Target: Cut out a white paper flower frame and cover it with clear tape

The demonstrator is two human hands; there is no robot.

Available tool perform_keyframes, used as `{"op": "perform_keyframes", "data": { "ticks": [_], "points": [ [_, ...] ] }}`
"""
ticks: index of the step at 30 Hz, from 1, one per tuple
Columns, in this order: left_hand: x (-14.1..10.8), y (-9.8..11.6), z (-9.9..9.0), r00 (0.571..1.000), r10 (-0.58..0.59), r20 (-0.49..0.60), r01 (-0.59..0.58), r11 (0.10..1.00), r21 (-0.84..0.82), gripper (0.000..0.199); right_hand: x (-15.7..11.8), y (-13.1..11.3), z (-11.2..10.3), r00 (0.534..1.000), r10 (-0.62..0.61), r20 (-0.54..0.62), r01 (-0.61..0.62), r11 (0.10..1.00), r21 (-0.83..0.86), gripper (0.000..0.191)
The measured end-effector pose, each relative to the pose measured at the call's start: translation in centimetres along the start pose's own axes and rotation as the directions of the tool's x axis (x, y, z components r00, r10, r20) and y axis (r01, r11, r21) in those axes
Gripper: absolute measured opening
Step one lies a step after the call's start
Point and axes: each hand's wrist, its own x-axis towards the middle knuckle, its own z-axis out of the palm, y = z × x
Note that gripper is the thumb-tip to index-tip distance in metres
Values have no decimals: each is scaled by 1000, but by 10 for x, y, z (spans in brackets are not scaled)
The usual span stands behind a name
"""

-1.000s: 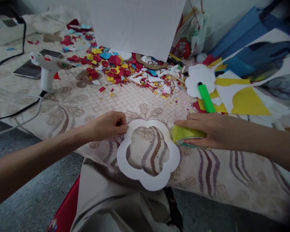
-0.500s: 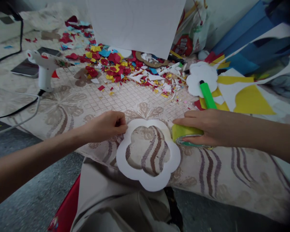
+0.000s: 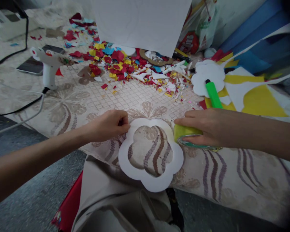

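Note:
A white flower-shaped paper ring (image 3: 151,185) lies at the table's front edge, its lower lobe reaching past the edge. My left hand (image 3: 113,125) is closed at the ring's upper left, thumb and finger pinched at its rim. My right hand (image 3: 203,125) grips a roll of yellow-green tape (image 3: 185,132) that stands on the cloth against the ring's right side. The tablecloth's pattern shows through the ring's opening.
A white glue gun (image 3: 49,69) and a dark phone (image 3: 30,66) are at the left. Coloured paper scraps (image 3: 118,64) lie behind. A green marker (image 3: 214,95) rests on white flower cut-outs (image 3: 205,74), near yellow paper (image 3: 263,103). A white board (image 3: 140,25) stands behind.
The whole view has shifted slightly, so things appear a little further right. Both hands keep their hold beside the ring.

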Motion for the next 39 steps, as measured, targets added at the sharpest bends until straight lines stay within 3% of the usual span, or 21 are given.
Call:
{"op": "perform_keyframes", "data": {
  "ticks": [12,25,39],
  "points": [
    [0,-1,2,999,37,-27,-34,993,113,13,7,-6,2,998,43,51,-38,996,-83,39],
    [-8,13,9,991,109,-78,-71,921,384,12,14,-17,-5,985,117,124,-98,984,-149,31],
    [-16,7,10,977,141,-157,-63,905,421,14,20,-28,-11,963,202,180,-170,969,-180,30]
  ]
}}
